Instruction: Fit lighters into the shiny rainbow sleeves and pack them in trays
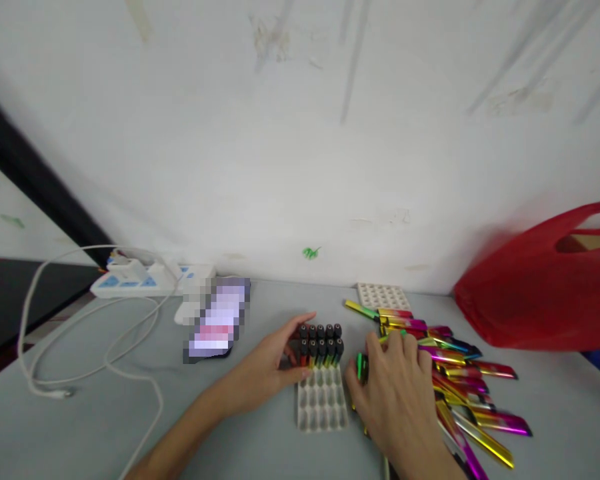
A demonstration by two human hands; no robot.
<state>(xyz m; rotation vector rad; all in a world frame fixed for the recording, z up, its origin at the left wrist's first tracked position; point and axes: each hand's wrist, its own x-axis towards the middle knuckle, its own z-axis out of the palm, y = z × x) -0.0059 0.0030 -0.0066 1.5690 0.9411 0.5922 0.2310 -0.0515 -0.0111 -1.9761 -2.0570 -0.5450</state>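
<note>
A pale pitted tray [323, 400] lies on the table, with two rows of upright sticks with black ends [321, 343] in its far part. The near pits of the tray are bare. My left hand [265, 367] curls around the tray's left side, its thumb at the near row and its index finger stretched behind the far row. To the right of the tray, my right hand [397, 393] bends its fingers over a pile of shiny metallic-coloured sticks [480, 417]. A green stick [362, 367] shows between its thumb and index finger; the other fingertips are hidden.
Against the wall lies a second pitted tray [383, 295]. A red plastic bag [535, 287] stands at the right. On the left are a phone [219, 320], a power strip [150, 283] and a loose white cable [155, 393] looping over the grey table [260, 443].
</note>
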